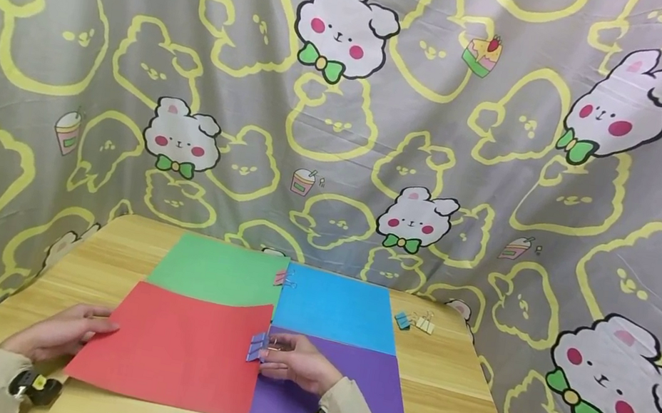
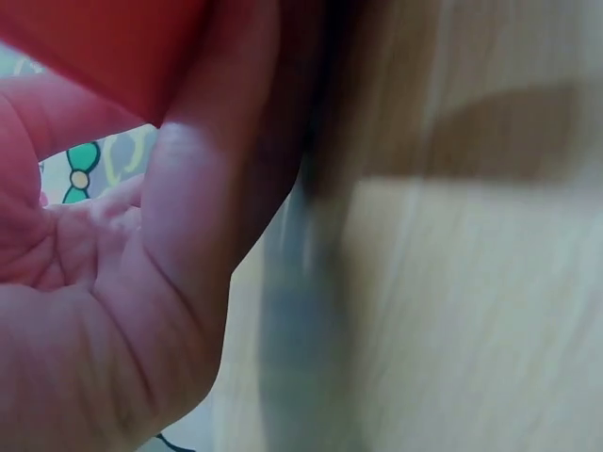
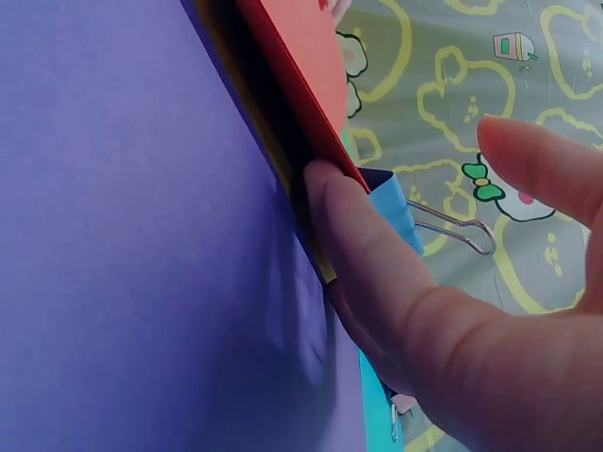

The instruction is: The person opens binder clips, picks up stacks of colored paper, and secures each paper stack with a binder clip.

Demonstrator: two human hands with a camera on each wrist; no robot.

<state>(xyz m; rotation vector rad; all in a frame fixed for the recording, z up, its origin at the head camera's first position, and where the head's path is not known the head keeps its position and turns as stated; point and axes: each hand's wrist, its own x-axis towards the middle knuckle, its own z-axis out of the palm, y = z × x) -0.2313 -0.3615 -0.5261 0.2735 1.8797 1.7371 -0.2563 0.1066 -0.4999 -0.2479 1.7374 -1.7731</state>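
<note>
A red sheet (image 1: pixel 184 353) is lifted a little off the table, its right part over the edge of a purple sheet (image 1: pixel 346 397). My left hand (image 1: pixel 65 332) pinches its left edge, thumb on top and fingers beneath. A blue binder clip (image 1: pixel 258 347) bites the red sheet's right edge, one wire handle standing out in the right wrist view. Beside that clip is my right hand (image 1: pixel 302 363). In the right wrist view its extended fingers (image 3: pixel 377 245) touch the edge of the red sheet from below, while the thumb (image 3: pixel 542 160) stands apart from the clip.
Behind lie a green sheet (image 1: pixel 217 271) and a bright blue sheet (image 1: pixel 334 308), with a pink binder clip (image 1: pixel 280 277) where they meet. A teal clip (image 1: pixel 402 320) and a cream clip (image 1: pixel 425 325) lie on the wooden table (image 1: pixel 455 407) at right. A patterned curtain (image 1: pixel 335 178) surrounds the table.
</note>
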